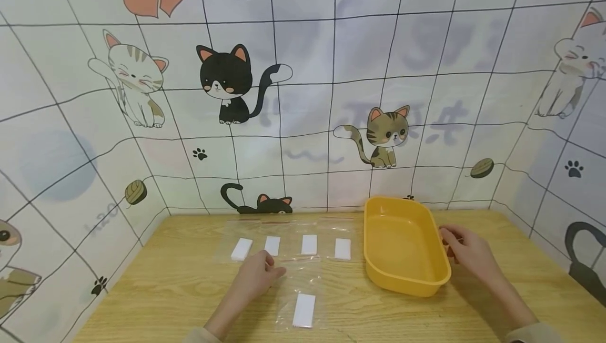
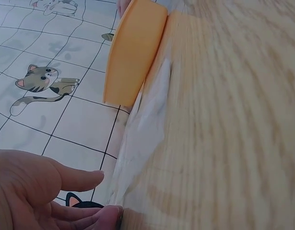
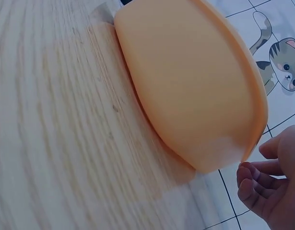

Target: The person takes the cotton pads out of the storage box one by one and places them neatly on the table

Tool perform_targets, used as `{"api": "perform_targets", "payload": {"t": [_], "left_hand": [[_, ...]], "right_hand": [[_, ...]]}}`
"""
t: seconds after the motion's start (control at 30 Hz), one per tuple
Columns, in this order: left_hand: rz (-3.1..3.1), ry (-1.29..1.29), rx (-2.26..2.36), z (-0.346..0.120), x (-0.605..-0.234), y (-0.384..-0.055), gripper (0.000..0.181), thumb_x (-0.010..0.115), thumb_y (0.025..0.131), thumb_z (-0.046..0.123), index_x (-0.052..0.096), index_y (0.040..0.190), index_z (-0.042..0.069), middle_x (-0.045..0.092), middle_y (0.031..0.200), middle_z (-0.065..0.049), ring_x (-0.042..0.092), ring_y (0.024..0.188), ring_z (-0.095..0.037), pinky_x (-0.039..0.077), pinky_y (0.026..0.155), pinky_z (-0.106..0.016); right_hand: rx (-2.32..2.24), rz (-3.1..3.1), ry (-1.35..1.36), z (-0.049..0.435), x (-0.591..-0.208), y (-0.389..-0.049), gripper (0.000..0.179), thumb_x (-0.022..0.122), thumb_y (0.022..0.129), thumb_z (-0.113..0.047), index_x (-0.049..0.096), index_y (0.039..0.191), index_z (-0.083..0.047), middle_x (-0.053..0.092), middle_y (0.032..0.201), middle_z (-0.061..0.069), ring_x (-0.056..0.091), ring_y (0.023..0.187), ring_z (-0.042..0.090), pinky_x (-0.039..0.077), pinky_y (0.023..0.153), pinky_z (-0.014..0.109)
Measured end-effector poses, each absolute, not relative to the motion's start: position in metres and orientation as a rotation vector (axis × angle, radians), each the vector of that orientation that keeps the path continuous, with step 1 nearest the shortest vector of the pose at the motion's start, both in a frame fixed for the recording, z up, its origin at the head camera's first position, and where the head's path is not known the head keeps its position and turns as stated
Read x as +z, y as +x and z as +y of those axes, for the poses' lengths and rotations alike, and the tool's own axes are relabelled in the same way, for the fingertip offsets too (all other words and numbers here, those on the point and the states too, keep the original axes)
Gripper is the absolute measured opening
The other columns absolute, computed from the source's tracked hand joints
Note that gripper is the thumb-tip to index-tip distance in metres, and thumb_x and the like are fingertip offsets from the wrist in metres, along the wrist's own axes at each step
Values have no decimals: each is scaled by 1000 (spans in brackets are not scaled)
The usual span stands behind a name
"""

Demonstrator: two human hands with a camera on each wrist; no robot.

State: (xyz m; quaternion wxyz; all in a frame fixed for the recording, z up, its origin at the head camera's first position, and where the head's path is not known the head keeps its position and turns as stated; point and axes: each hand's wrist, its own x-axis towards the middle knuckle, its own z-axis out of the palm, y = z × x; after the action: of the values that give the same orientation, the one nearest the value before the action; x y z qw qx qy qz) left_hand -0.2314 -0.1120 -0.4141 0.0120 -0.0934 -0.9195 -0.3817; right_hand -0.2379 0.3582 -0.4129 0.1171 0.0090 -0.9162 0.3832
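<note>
My left hand (image 1: 258,274) hovers low over the table, thumb and fingers apart with nothing between them. Just beyond it lies a row of several clear zip bags, with a white rectangular piece (image 1: 309,244) in each. Another clear bag (image 1: 310,280) lies in front of that row, its white piece (image 1: 304,310) toward the near edge. On the right stands a yellow plastic basin (image 1: 402,245). At its right rim is my right hand (image 1: 468,251), fingers loosely bent and fingertips right at the rim. The right wrist view shows the basin's outer wall (image 3: 190,81) beside these fingertips (image 3: 244,167).
The wooden table (image 1: 180,290) ends at a wall covering (image 1: 307,96) with a grid and cartoon cats, which also runs along both sides. The basin stands close to the back wall, right beside the bag row.
</note>
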Motion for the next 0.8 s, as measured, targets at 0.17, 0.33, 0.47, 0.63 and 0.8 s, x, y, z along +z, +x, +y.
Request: {"api": "perform_targets", "payload": {"t": [0.17, 0.33, 0.47, 0.63, 0.8], "left_hand": [[-2846, -325, -1217, -113, -412, -231, 31, 75, 90, 19, 60, 98, -7, 63, 75, -5, 56, 65, -15, 48, 59, -33], [-2818, -334, -1210, -112, -406, -229, 29, 72, 93, 20, 61, 99, -7, 62, 74, -5, 56, 63, -15, 48, 58, -32], [-2792, -332, -1201, -112, -400, -225, 25, 68, 96, 21, 63, 95, -2, 62, 71, -3, 54, 60, -13, 47, 55, -31], [-2760, -327, -1179, -114, -397, -222, 24, 63, 100, 26, 65, 93, 3, 59, 68, 1, 50, 58, -12, 43, 53, -30], [-2734, -325, -1152, -116, -396, -222, 27, 58, 103, 28, 67, 95, 4, 62, 76, 2, 53, 67, -12, 46, 62, -32]], "right_hand": [[1100, -2695, 21, 357, -410, -237, 48, 44, 110, -28, 52, 134, 13, 67, 106, 25, 60, 69, 15, 53, 56, 27], [1052, -2683, 39, 358, -406, -237, 46, 45, 109, -26, 52, 133, 13, 68, 104, 23, 59, 68, 15, 51, 53, 27], [1012, -2667, 66, 357, -402, -236, 45, 47, 108, -25, 54, 133, 12, 68, 105, 23, 61, 70, 17, 51, 53, 26], [945, -2654, 94, 353, -394, -234, 44, 46, 109, -26, 55, 133, 10, 66, 112, 28, 65, 76, 24, 50, 55, 26], [889, -2646, 145, 349, -388, -230, 41, 48, 108, -22, 57, 130, 11, 65, 114, 29, 65, 80, 28, 50, 55, 26]]}}
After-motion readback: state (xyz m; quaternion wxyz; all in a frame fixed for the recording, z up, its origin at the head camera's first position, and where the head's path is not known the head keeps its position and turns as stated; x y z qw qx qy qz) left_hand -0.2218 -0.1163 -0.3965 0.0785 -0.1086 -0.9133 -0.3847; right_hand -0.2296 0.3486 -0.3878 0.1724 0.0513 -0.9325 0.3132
